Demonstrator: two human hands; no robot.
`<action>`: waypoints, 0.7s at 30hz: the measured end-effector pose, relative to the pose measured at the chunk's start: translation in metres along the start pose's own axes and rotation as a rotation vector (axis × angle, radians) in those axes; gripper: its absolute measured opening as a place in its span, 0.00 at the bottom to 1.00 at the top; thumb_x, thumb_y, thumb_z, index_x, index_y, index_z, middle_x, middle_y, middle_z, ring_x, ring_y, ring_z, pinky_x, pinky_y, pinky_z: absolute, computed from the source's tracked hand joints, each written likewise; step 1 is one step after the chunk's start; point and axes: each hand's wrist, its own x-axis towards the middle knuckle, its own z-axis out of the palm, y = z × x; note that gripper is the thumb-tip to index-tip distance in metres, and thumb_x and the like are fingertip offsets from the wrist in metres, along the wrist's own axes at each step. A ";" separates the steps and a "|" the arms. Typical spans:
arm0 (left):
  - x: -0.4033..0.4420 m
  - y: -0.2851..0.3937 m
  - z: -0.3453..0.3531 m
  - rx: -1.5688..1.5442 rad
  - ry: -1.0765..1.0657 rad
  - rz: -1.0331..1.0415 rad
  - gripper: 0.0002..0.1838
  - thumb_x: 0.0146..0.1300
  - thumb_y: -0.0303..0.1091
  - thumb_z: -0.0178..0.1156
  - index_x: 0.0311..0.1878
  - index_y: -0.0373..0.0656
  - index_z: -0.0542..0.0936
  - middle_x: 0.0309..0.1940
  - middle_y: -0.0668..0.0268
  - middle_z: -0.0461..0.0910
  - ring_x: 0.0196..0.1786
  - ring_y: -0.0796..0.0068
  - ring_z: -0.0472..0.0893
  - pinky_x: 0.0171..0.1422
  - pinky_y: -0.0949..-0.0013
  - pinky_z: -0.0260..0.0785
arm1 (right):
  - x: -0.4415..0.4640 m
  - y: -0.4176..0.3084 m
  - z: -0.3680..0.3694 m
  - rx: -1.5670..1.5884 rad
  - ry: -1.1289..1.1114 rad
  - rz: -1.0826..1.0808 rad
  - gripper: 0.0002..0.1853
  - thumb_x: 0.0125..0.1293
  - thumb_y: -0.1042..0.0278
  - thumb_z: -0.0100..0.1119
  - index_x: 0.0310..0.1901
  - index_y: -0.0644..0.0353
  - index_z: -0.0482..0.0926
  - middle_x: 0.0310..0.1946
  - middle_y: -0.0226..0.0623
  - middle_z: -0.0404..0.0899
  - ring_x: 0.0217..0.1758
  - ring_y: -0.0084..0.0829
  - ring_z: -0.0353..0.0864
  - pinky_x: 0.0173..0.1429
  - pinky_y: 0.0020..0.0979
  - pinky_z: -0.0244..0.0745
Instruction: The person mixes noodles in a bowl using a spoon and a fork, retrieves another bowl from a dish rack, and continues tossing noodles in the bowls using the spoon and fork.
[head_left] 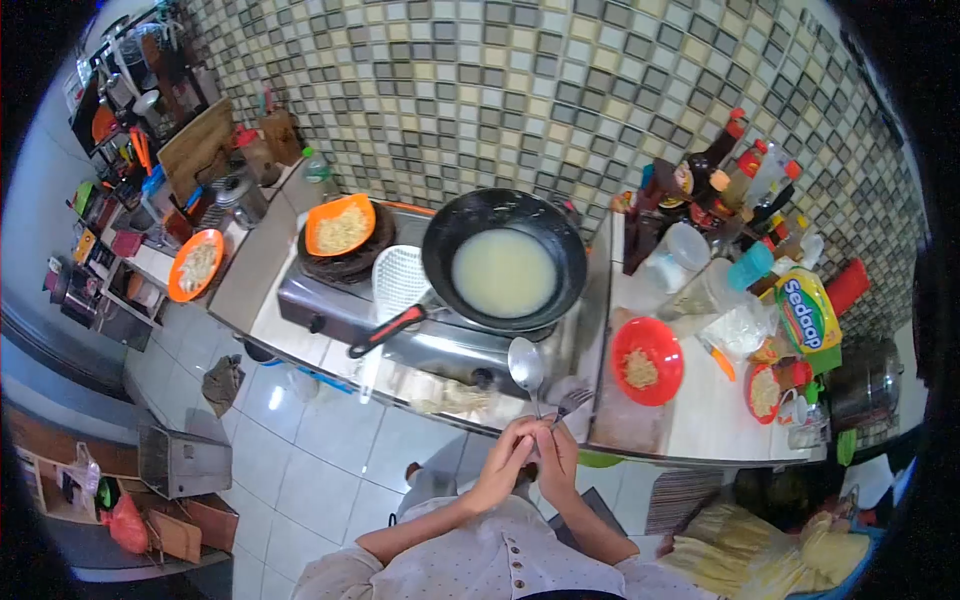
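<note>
My left hand [503,466] and my right hand [558,464] are together in front of my body at the counter's front edge, fingers closed round two handles. A metal spoon [524,364] points up from between them, and a fork [574,401] leans right from the right hand's side. The fingers partly hide which handle is in which hand. Beyond them, a black frying pan [437,240] with a red-and-black handle sits on the stove's right burner, holding pale yellowish liquid [504,274]. Left of the pan lies a white perforated turner [400,281].
An orange bowl [341,226] of pale shreds rests on the stove's left burner. Farther left is an orange plate [196,266] of pale pieces. To the right are a red bowl [647,361] of crumbly food, sauce bottles [712,155] and a yellow-green Sedaap pack [806,313].
</note>
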 end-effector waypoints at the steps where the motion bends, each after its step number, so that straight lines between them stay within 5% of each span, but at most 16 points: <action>1: -0.004 0.012 -0.018 -0.076 0.007 -0.061 0.12 0.65 0.33 0.43 0.48 0.39 0.70 0.41 0.64 0.71 0.40 0.78 0.69 0.43 0.75 0.62 | -0.002 -0.008 0.018 0.044 -0.025 0.102 0.11 0.64 0.71 0.42 0.31 0.66 0.73 0.27 0.37 0.72 0.27 0.28 0.67 0.33 0.27 0.61; 11: -0.069 0.038 -0.237 -0.128 0.203 -0.151 0.09 0.61 0.27 0.49 0.39 0.34 0.77 0.42 0.67 0.70 0.46 0.80 0.68 0.49 0.77 0.60 | -0.015 -0.045 0.223 0.267 -0.331 0.117 0.13 0.66 0.68 0.42 0.43 0.65 0.75 0.38 0.40 0.76 0.39 0.28 0.74 0.44 0.25 0.67; 15: -0.090 0.049 -0.277 -0.521 0.285 -0.278 0.09 0.62 0.30 0.49 0.37 0.36 0.77 0.39 0.71 0.72 0.44 0.82 0.71 0.48 0.77 0.62 | -0.021 -0.048 0.271 0.264 -0.432 0.099 0.14 0.67 0.67 0.41 0.45 0.64 0.75 0.40 0.40 0.76 0.43 0.31 0.74 0.48 0.26 0.67; 19: -0.090 0.046 -0.305 -0.541 0.309 -0.355 0.09 0.62 0.30 0.50 0.39 0.36 0.77 0.37 0.72 0.73 0.41 0.83 0.72 0.46 0.78 0.62 | -0.012 -0.045 0.301 0.244 -0.499 0.086 0.14 0.66 0.67 0.40 0.46 0.64 0.74 0.42 0.41 0.75 0.45 0.33 0.74 0.50 0.28 0.66; 21: -0.082 0.038 -0.315 -0.296 0.378 -0.189 0.08 0.63 0.32 0.49 0.39 0.39 0.75 0.35 0.72 0.72 0.37 0.84 0.72 0.41 0.80 0.63 | -0.008 -0.036 0.316 0.215 -0.483 0.051 0.15 0.67 0.66 0.38 0.45 0.63 0.75 0.42 0.41 0.75 0.45 0.32 0.73 0.51 0.29 0.64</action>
